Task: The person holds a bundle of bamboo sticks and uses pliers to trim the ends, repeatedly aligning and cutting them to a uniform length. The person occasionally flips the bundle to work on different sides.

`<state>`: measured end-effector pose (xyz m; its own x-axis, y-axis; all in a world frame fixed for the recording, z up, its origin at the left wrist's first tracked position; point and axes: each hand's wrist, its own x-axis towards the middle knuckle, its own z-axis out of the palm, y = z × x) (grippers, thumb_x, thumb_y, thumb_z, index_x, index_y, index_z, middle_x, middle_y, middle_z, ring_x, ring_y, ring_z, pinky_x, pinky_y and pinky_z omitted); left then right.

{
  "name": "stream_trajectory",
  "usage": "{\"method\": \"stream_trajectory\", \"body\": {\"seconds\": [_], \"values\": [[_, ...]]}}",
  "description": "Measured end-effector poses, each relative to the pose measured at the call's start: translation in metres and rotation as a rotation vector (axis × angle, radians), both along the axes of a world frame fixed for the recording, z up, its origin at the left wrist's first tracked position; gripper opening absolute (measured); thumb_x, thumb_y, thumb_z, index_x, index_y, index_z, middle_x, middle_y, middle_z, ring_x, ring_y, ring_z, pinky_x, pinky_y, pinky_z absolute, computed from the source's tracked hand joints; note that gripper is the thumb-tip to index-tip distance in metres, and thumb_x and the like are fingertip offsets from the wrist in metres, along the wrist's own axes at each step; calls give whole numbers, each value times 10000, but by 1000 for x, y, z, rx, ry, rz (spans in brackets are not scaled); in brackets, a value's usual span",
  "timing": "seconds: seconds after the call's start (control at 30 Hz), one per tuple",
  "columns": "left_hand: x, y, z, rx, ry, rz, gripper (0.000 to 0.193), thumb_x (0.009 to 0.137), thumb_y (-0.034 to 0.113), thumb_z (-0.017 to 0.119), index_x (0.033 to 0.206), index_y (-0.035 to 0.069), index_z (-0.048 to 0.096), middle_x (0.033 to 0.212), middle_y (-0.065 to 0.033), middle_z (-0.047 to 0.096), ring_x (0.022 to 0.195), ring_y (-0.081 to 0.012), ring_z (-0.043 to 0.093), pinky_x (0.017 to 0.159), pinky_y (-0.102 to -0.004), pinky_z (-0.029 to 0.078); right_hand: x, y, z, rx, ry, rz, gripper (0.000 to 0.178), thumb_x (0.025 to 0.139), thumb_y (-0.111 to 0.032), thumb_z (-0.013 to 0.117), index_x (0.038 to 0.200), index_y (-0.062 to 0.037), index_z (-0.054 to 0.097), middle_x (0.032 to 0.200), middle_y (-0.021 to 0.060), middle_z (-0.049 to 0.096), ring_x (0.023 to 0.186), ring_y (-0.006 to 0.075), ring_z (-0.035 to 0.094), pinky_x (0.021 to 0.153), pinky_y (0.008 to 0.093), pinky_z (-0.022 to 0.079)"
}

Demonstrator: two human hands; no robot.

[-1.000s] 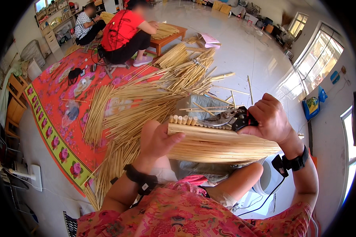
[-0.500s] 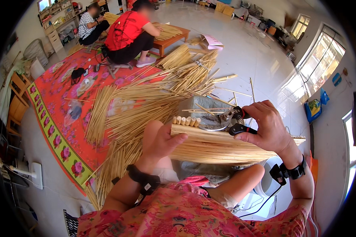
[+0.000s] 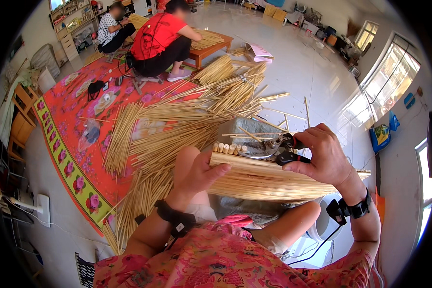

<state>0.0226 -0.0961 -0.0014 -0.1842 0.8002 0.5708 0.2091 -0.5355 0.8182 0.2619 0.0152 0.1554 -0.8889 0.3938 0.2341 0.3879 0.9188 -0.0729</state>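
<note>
A flat sheaf of pale, thin stalks (image 3: 269,180) lies across my lap, its near face bowed. My left hand (image 3: 197,173) grips its left end, thumb in front and the other fingers mostly hidden. Along the sheaf's top edge stands a short row of round, pale stalk ends (image 3: 224,148). In my right hand (image 3: 324,153) is a pair of pruning shears (image 3: 289,149) with black handles marked in red. Their curved metal jaws point left, low over the sheaf's top edge beside the row of ends. Whether the blades touch a stalk cannot be made out.
Loose stalks (image 3: 173,127) spread over a red floral mat (image 3: 77,125) to the left and ahead. A grey block (image 3: 240,127) sits behind the sheaf, a pale bucket (image 3: 321,223) by my right knee. Two people (image 3: 153,43) work near a low wooden table (image 3: 213,45).
The shears' jaws have shifted slightly left and overlap the last of the round stalk ends. My left hand keeps its hold on the sheaf. The nearer person's arm has moved a little.
</note>
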Motion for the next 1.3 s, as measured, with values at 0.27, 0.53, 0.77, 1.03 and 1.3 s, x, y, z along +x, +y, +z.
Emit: {"method": "stream_trajectory", "body": {"seconds": [0.27, 0.53, 0.77, 1.03, 1.3], "values": [[-2, 0, -2, -8, -7, -14, 440, 879, 439, 590, 840, 1, 600, 789, -77, 571, 723, -229, 555, 660, -330, 431, -2, 1, -1, 125, -17, 68, 578, 718, -575, 686, 761, -9, 576, 667, 111, 568, 639, 306, 562, 734, 379, 444], [-7, -2, -4, -43, -21, -125, 318, 901, 263, 617, 1078, 3, 571, 991, -44, 598, 902, -132, 538, 805, -276, 433, -2, 1, -1, 246, -39, 101, 582, 740, -589, 650, 709, -19, 541, 613, 109, 536, 590, 304, 549, 695, 371, 454], [1, -2, 1, -74, -69, -14, 432, 873, 417, 596, 932, -9, 634, 887, -106, 637, 794, -237, 608, 738, -338, 468, 8, 3, -7, 296, -59, 84, 542, 724, -562, 676, 659, -48, 518, 579, 87, 515, 554, 279, 543, 603, 363, 435], [-1, -7, 4, -88, 13, 0, 383, 864, 382, 609, 933, 9, 661, 868, -112, 650, 777, -277, 624, 717, -341, 479, 8, -5, 2, 175, 74, -14, 546, 691, -564, 711, 790, -39, 601, 698, 104, 589, 658, 308, 564, 684, 377, 428], [1, -9, 8, -53, 7, -16, 344, 862, 364, 621, 919, 30, 678, 815, -97, 646, 718, -260, 605, 656, -341, 460, -5, -8, 2, 143, 52, 62, 580, 696, -575, 701, 832, -17, 614, 714, 104, 599, 663, 302, 574, 705, 379, 438]]}}
